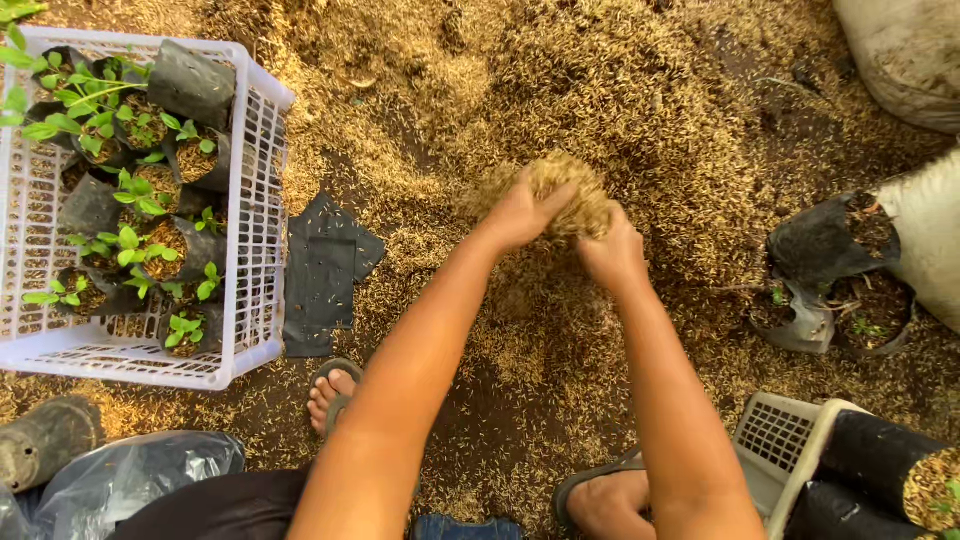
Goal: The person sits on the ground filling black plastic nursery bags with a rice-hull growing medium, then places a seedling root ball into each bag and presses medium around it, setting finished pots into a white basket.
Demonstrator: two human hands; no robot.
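1. Both hands are cupped together around a heap of rice husks [565, 195]: the left hand [520, 215] closes on its left side with the thumb laid across the top, and the right hand [612, 255] presses in from the right and near side. Fingers curl into the pile, so each hand is clamped on the husks rather than spread flat.

2. That heap sits between the two palms, lifted or gathered slightly above the husk-strewn ground [600, 90], near the middle of the scene and far from the person's sandalled feet [335, 390].

3. Judging by what lies about, part of the work looks done: the white plastic crate [262, 230] at the left holds many black nursery bags with green seedlings [130, 245] already standing in them.

4. Some looks left: a small stack of flat, empty black bags [325, 270] lies on the ground just right of the crate, between it and the left forearm.

5. At the right, a few open black bags with dark soil [840, 270] sit beside a pale sack [930, 235], well apart from the hands. Whether these are finished I cannot tell.

6. Near right, a second crate [790, 440] holds filled black bags; a grey plastic bag [130, 475] lies near left.
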